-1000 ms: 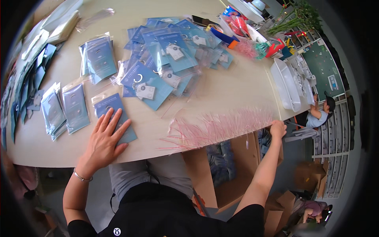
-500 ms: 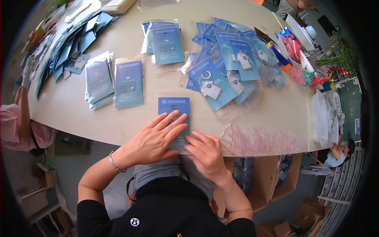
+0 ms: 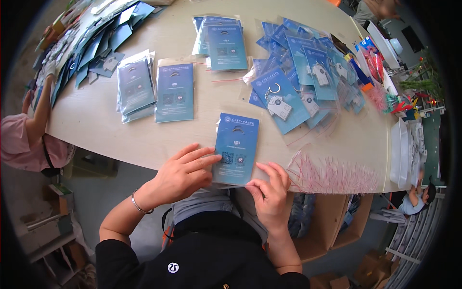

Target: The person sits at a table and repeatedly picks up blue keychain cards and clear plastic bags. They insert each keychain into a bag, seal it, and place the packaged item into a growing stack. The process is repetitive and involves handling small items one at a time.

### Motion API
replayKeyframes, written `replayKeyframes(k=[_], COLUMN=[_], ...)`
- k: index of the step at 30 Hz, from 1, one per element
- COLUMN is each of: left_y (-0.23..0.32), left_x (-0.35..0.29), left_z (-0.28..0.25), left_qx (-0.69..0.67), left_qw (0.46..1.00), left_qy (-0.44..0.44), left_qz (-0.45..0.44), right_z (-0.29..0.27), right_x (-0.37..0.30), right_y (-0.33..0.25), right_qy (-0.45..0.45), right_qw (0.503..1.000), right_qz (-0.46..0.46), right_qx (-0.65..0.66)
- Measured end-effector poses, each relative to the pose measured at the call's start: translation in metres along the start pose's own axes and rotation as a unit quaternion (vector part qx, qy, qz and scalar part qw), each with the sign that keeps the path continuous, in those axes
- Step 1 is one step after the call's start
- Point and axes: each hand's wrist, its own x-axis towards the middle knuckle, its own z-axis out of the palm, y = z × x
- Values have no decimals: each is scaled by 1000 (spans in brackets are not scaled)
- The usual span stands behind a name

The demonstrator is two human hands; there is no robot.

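A blue card in a clear plastic bag (image 3: 236, 139) lies near the table's front edge, a cut-out slot at its top and square codes lower down. My left hand (image 3: 187, 168) has its fingers stretched out, the tips on the card's left side. At the bag's lower right corner, the thumb and forefinger of my right hand (image 3: 271, 192) pinch the plastic edge. Ahead and left lie bagged blue cards (image 3: 174, 91) and a small stack of more (image 3: 134, 86). Another stack (image 3: 226, 47) is further back.
A heap of bagged cards with white shirt-shaped keychains (image 3: 279, 107) spreads to the right. Thin pink-and-clear strands (image 3: 332, 173) lie along the front right edge. White trays (image 3: 400, 153) stand beyond the table. At left, a person in pink (image 3: 21, 130) reaches into piled blue cards (image 3: 96, 48).
My left hand has slid left off the card's middle, uncovering its printed face. The right hand has come to pinch the bag's lower right corner. The whole view has shifted slightly.
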Motion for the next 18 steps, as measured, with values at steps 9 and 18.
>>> replayKeyframes(k=[9, 18], left_y=[27, 35], left_x=[7, 8], left_z=[12, 20], left_qx=[-18, 6], left_qw=[978, 964], left_qy=[129, 151], left_qz=[-160, -220], right_z=[9, 10], right_x=[-2, 3], right_y=[-13, -19], right_qy=[30, 22], right_qw=[992, 988], right_qz=[121, 144], right_qx=[-14, -43])
